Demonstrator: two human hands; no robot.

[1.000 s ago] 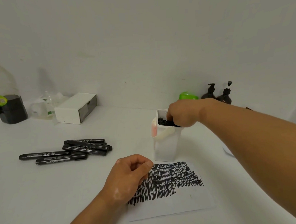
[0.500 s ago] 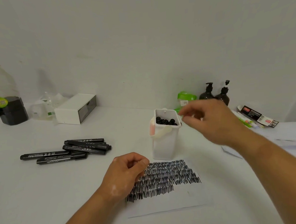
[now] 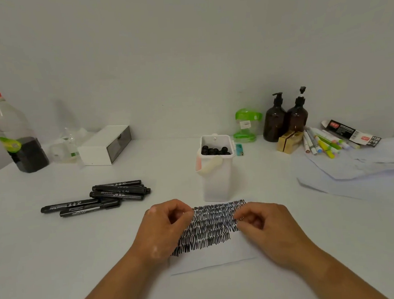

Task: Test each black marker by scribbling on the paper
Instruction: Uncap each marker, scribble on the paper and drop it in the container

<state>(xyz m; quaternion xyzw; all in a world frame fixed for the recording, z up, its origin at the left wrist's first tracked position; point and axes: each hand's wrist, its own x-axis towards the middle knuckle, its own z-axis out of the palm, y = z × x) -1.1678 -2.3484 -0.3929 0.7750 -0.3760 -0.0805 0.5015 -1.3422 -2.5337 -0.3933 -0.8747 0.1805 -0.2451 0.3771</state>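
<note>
A white paper (image 3: 213,258) covered with rows of black scribbles lies in front of me. My left hand (image 3: 166,226) rests on its left part, fingers curled, with nothing seen in it. My right hand (image 3: 263,225) lies on the paper's right part, also curled, thumb against forefinger, and no marker shows in it. Just behind the paper stands a white container (image 3: 218,178) with several black markers (image 3: 214,151) upright inside. More black markers (image 3: 106,196) lie in a loose pile on the table to the left.
A white table (image 3: 59,264) meets a wall at the back. Back left: a bottle with dark liquid (image 3: 15,136) and a white drawer box (image 3: 106,145). Back right: a green holder (image 3: 247,126), two brown pump bottles (image 3: 285,119), coloured pens (image 3: 324,144) and loose sheets (image 3: 360,163).
My right hand left the container's mouth and came down empty onto the right side of the paper. My left hand stayed curled on the paper.
</note>
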